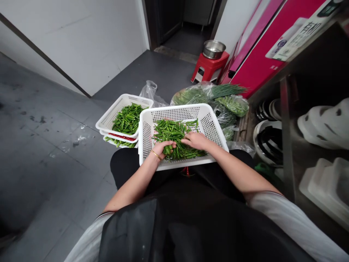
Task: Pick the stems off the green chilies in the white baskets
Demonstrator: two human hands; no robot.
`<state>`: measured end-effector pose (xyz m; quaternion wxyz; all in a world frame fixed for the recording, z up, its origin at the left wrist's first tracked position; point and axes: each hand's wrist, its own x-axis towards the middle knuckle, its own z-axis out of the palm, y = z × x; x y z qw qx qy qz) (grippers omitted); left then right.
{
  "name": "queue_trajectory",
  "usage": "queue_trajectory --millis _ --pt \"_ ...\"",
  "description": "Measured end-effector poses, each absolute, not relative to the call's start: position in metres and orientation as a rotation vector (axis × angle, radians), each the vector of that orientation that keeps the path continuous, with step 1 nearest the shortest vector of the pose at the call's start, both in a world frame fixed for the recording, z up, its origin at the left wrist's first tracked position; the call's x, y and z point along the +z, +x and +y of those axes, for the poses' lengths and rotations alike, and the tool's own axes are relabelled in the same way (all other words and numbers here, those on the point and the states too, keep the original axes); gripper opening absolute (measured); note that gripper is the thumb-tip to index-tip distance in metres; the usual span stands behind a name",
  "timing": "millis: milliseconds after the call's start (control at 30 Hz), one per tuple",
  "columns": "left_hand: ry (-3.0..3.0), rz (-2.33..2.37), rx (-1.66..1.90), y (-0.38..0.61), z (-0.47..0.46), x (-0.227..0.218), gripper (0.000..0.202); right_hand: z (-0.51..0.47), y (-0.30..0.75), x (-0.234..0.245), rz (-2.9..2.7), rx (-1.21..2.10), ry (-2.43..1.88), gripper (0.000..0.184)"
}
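A white perforated plastic basket rests across my lap, with a heap of green chili peppers inside. My left hand, a gold bangle at its wrist, is closed around several green chili peppers over the basket's near left part. Just to its right, my right hand has its fingers bent and pressed together above the heap. Whatever those fingertips pinch is too small to make out. Loose peppers lie under and between both hands.
To the left stand stacked white baskets of cut green peppers, red ones showing below. Bagged greens lie beyond my basket. Farther off, a metal pot sits on a red stool. Shelves with dishes line the right side.
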<state>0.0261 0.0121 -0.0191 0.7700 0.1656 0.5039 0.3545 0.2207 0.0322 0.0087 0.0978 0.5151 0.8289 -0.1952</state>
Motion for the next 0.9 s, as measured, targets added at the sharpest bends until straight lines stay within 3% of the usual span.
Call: queue_trajectory --millis 100,300,467,533,700,900 --pt "0.293 1.131 0.840 0.018 0.018 -0.016 0.014 0.072 0.186 -0.004 2.429 -0.465 1.644 0.046" --pt "0.443 1.221 0.901 0.014 0.025 -0.026 0.016 0.096 0.166 -0.007 2.369 -0.577 1.622 0.028" --pt "0.628 0.993 0.896 0.029 0.035 -0.024 0.027 0.069 0.192 0.006 2.635 -1.251 1.802 0.027" --pt "0.626 0.948 0.819 0.037 0.030 -0.019 0.032 0.053 0.196 0.006 2.669 -1.338 1.916 0.028" --pt "0.493 0.971 0.660 0.042 0.002 -0.012 0.027 0.009 0.205 -0.003 2.867 -0.678 1.961 0.033" --pt "0.364 0.982 0.583 0.041 -0.015 -0.008 0.017 -0.018 0.220 -0.001 2.836 -0.338 1.801 0.049"
